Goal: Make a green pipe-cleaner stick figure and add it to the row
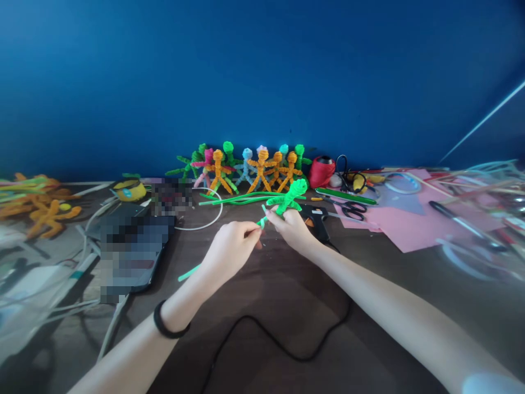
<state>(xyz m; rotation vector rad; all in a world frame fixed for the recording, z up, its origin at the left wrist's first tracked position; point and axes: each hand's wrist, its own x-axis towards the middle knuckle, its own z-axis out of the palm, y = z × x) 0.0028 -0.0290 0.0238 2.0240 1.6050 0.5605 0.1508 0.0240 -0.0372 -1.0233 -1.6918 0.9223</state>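
My right hand [292,225] is closed around the lower part of a green pipe-cleaner figure [296,191], whose coiled head and arms stick up above my fingers. My left hand [232,249] pinches a light green pipe cleaner [189,273], its long tail running out behind my wrist to the lower left. Between the two hands a short green stretch bends by my fingertips, close to the figure's lower end. Just behind, several loose green pipe cleaners [241,199] lie on the table.
Finished pipe-cleaner figures [262,169] in several colours stand along the blue wall. A black glue gun [318,219] and scissors [348,209] lie right of my hands, near pink paper [404,230]. To the left are a dark device [159,262] and orange figures [53,216]. A black cord [295,358] crosses in front.
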